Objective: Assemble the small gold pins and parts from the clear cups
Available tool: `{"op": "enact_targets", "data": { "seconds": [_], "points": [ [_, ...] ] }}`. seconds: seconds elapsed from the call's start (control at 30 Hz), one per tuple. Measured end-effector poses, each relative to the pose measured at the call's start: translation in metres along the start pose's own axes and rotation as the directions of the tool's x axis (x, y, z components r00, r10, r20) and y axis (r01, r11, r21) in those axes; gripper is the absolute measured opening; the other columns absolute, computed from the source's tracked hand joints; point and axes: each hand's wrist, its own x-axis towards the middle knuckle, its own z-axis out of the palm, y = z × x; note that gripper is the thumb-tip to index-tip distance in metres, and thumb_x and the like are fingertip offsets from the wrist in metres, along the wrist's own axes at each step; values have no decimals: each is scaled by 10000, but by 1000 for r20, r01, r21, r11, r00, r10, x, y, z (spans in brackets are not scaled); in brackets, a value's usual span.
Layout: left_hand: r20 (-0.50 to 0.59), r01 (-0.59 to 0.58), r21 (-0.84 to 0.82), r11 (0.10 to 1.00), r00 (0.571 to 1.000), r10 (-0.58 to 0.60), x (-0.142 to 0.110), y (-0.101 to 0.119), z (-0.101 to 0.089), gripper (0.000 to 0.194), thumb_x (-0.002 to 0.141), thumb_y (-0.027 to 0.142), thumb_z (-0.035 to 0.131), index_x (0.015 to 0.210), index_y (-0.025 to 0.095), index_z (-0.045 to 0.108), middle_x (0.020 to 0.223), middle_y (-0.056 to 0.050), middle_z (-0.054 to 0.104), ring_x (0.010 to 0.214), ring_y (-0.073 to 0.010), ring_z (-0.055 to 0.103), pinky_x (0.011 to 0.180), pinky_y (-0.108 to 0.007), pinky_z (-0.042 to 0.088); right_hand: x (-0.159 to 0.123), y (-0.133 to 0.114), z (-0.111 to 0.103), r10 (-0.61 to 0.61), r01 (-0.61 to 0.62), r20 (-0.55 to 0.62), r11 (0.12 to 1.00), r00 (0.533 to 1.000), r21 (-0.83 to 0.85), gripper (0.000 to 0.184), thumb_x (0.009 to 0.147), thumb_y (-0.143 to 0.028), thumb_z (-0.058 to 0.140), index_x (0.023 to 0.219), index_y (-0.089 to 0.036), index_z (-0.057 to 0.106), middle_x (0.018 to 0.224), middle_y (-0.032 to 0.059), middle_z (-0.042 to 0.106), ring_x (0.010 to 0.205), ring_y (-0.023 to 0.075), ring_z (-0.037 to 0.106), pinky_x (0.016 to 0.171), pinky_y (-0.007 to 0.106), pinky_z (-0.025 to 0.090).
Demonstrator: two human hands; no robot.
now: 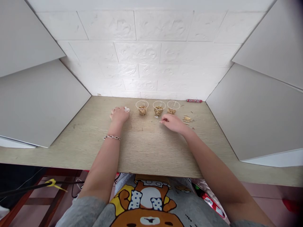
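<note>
My left hand (pixel 119 114) rests on the table at the left, its fingers curled over a crumpled white tissue (pixel 127 109). Thumb and fingertips of my right hand (pixel 174 123) are pinched together just in front of the cups, with a small thin pin (pixel 159 121) showing at their tips. Three clear plastic cups stand in a row: the left cup (pixel 142 104), the middle cup (pixel 159 104) and the right cup (pixel 173 104). Each contains small gold-coloured metal pieces. My right hand partly covers the right cup's base. A small white scrap (pixel 156 117) lies before the middle cup.
Loose gold pins (pixel 187 119) are heaped right of my right hand, with a few strays around them. A red tube-shaped item (pixel 194 101) lies against the white brick-patterned wall (pixel 146 50). Grey panels (pixel 35 97) flank the wooden table (pixel 151 148) on both sides.
</note>
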Motion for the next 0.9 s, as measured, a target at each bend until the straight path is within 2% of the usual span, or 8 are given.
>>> {"op": "enact_targets", "data": {
  "seconds": [0.13, 0.27, 0.33, 0.47, 0.53, 0.6, 0.73, 0.9],
  "points": [
    [28, -4, 20, 1000, 1000, 3, -1, 2, -1, 471, 796, 312, 441, 1224, 133, 523, 1322, -228, 434, 1226, -400, 357, 935, -548, 323, 0, 2, -4, -40, 38, 26, 998, 999, 47, 105, 787, -219, 543, 797, -174, 637, 877, 32, 640, 787, 127, 549, 699, 222, 376],
    [40, -11, 46, 999, 999, 9, -2, 3, 0, 495, 803, 301, 416, 1259, 127, 499, 1343, -226, 415, 1239, -405, 339, 954, -559, 307, -2, -1, -6, -50, 48, 56, 998, 997, 38, 155, 801, -219, 488, 804, -179, 638, 879, 33, 659, 795, 132, 558, 692, 228, 368],
    [49, -15, 63, 998, 999, 12, -2, 3, 1, 502, 803, 295, 410, 1269, 129, 490, 1348, -224, 411, 1242, -406, 333, 957, -565, 304, -3, -4, -6, -30, 28, 60, 999, 998, 33, 182, 818, -251, 447, 755, -179, 602, 814, 25, 642, 744, 133, 542, 645, 231, 355],
    [67, -8, 92, 996, 998, 2, -2, 4, 0, 514, 808, 300, 391, 1297, 160, 466, 1365, -201, 402, 1253, -391, 328, 970, -555, 306, -5, -7, -7, 66, -69, 48, 996, 997, 59, 263, 823, -296, 378, 586, -185, 396, 584, -12, 463, 565, 115, 419, 521, 247, 269],
    [76, 4, 116, 993, 997, -13, -2, 5, 0, 524, 813, 304, 376, 1317, 178, 445, 1372, -185, 396, 1257, -380, 329, 979, -550, 305, -6, -5, -8, 133, -139, 72, 987, 988, 83, 257, 799, -276, 374, 566, -190, 308, 539, -24, 362, 508, 102, 337, 486, 261, 209],
    [87, 6, 137, 991, 996, -18, -2, 5, 0, 532, 819, 309, 362, 1335, 193, 423, 1382, -172, 389, 1261, -374, 327, 984, -551, 302, -6, -1, -9, 194, -202, 97, 976, 976, 82, 245, 774, -261, 385, 565, -191, 278, 529, -25, 325, 485, 97, 294, 478, 272, 175],
    [105, -19, 162, 987, 994, 2, -1, 5, 2, 549, 824, 353, 355, 1350, 200, 402, 1396, -167, 375, 1268, -376, 317, 985, -552, 306, -4, 5, -10, 243, -242, 90, 970, 966, -25, 229, 762, -262, 401, 552, -187, 350, 570, 14, 447, 518, 121, 370, 495, 273, 214],
    [98, -17, 167, 986, 995, 1, -1, 4, 3, 558, 819, 361, 365, 1352, 200, 396, 1403, -166, 369, 1273, -374, 317, 987, -547, 311, -1, 9, -4, 214, -208, 34, 971, 976, -117, 202, 789, -261, 385, 616, -182, 454, 738, 78, 598, 633, 163, 495, 540, 263, 301]
  ]
}}
